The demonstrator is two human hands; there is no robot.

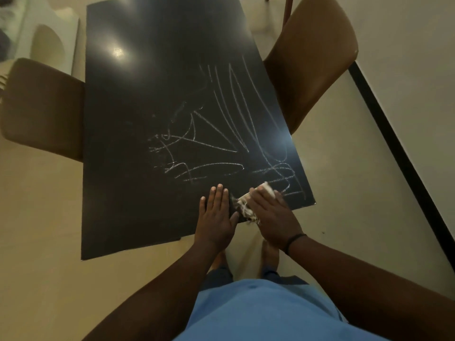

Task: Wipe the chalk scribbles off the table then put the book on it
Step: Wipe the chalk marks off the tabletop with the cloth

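Observation:
White chalk scribbles [229,134] cover the right half of the black table [138,119], running down to its near right corner. My right hand [270,215] presses a pale frayed cloth [248,207] flat on the table near the front edge, fingers stretched over it. My left hand [216,217] lies flat on the table just left of the cloth, fingers straight. No book is in view.
A brown chair [312,57] stands at the table's right side and another brown chair [41,107] at its left. A white piece of furniture [46,33] sits at the far left. A dark strip [398,143] runs along the wall base on the right.

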